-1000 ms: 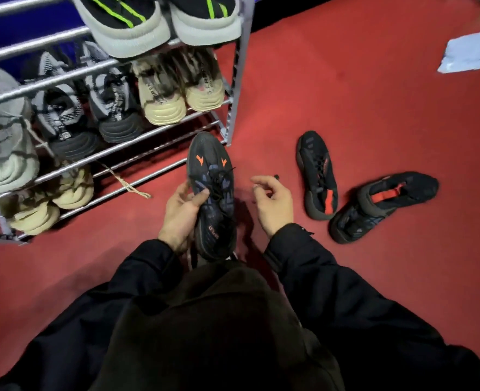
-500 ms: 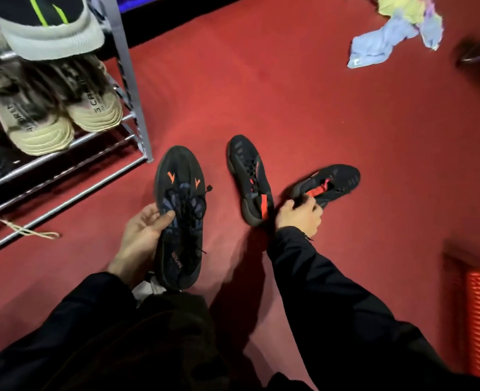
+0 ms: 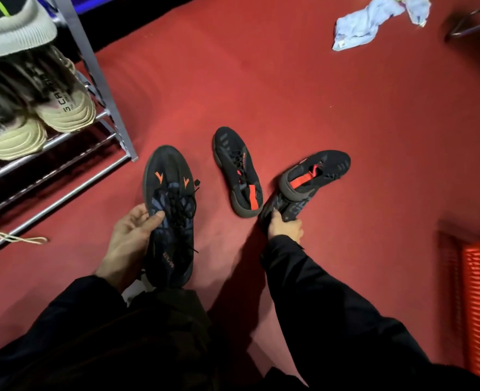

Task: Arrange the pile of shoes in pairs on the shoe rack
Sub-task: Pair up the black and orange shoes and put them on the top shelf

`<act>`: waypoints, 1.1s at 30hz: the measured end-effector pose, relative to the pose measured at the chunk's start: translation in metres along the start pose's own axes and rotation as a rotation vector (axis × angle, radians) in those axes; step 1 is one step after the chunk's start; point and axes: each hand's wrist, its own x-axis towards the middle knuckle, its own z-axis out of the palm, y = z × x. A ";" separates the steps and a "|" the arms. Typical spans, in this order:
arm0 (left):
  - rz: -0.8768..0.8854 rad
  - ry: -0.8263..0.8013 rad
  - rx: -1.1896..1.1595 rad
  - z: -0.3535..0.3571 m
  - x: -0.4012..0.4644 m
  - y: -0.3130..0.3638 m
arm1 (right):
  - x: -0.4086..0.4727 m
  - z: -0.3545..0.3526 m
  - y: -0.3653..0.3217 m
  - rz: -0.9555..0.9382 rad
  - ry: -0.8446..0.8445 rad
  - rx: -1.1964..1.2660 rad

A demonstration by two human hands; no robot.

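Shoe rack stands far left. Beside it, left hand curls around a black shoe with orange marks, thumb on its laces. Lone black shoe lies between. Right hand pinches the matching dark shoe beneath a red-strapped shoe.

The beige sneaker at the right end of the shoe rack bears dark lettering up its side that reads "3 CA", the remainder blurred. Its partner, the beige sneaker on its left, shows letters that cannot be made out. The black sneaker with orange chevrons carries a small orange word near its heel, too small to read.
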 end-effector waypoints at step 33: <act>0.115 0.582 -0.218 -0.172 -0.119 0.011 | -0.283 0.012 -0.019 -0.377 -1.141 -0.180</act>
